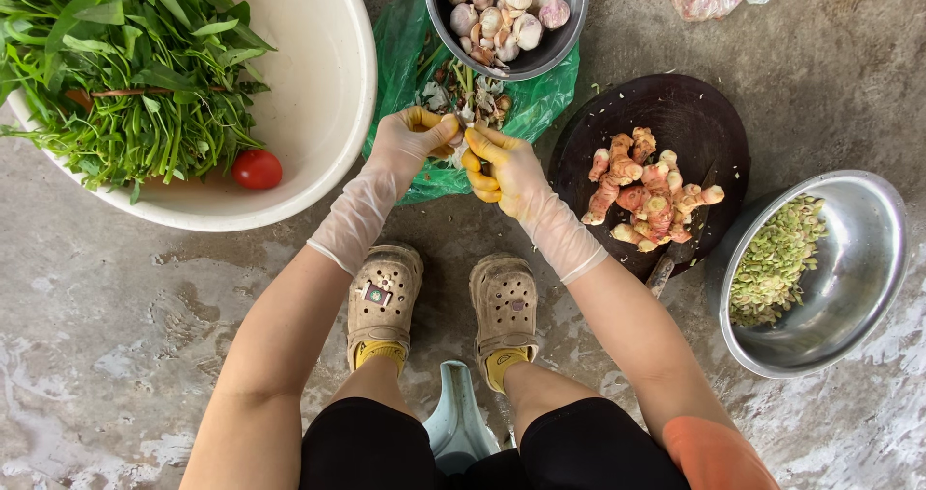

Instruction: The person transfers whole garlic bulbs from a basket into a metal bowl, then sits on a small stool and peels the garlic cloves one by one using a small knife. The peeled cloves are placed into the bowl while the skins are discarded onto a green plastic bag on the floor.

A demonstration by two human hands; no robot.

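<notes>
My left hand (410,143) and my right hand (502,167) wear thin clear gloves with yellow-stained fingertips. They meet over a green plastic bag (405,56) strewn with papery peelings (468,95). Between the fingertips of both hands sits a small garlic clove (459,133), mostly hidden. Just beyond the hands stands a metal bowl (569,22) of garlic cloves (502,8).
A large white basin (328,85) at left holds leafy greens (125,66) and a red tomato (257,169). At right, a dark round board (685,114) carries pinkish galangal roots (646,191) and a knife handle (664,273). A steel bowl (849,278) holds chopped green bits (772,258). My feet in tan clogs (386,297) rest on wet concrete.
</notes>
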